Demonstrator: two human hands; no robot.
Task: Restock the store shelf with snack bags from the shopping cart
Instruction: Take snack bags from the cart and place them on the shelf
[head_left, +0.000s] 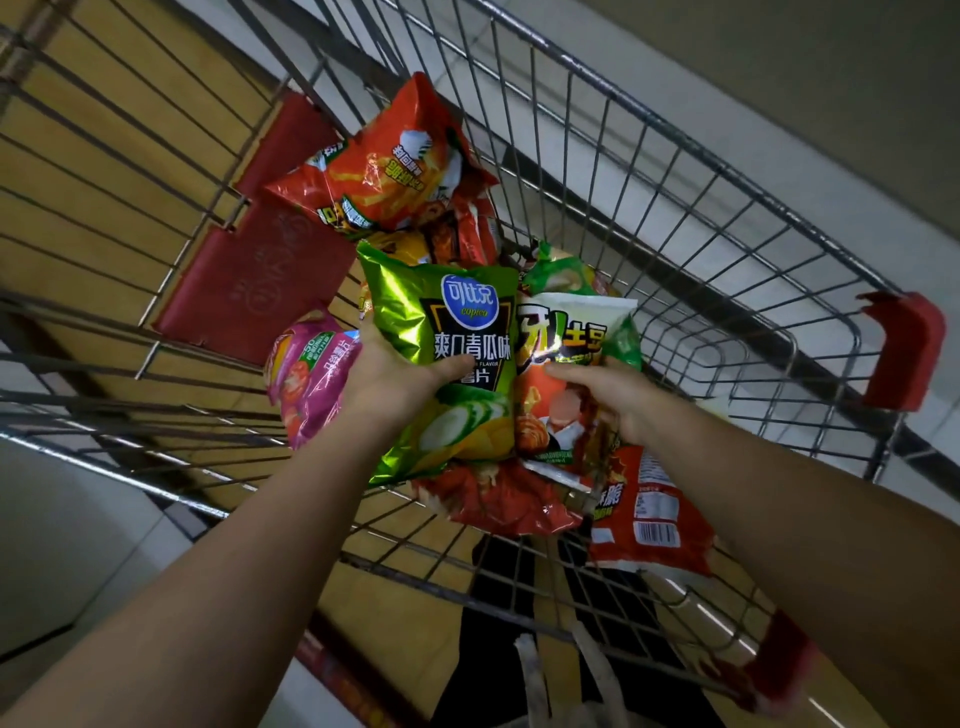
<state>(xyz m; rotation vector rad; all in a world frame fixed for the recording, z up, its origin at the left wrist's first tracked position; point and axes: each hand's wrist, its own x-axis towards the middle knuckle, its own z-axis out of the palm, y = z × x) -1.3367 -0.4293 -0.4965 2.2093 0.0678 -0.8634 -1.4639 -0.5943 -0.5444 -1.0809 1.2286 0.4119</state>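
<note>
Now, at the centre of the frame, your left hand (395, 379) holds the green snack bag (447, 358) by its left edge, thumb pressed across the front, fingers curled behind. Your right hand (618, 397) pinches the white-and-orange bag (566, 364) just beside it. Both bags sit above the pile inside the shopping cart (701, 218). Lift them straight up by their edges, squeezing lightly so the chips inside don't get crushed, and clear the wire rim. No store shelf is in view. Your right fingertips are hidden behind the bag, and the bags lower in the pile are partly covered.
</note>
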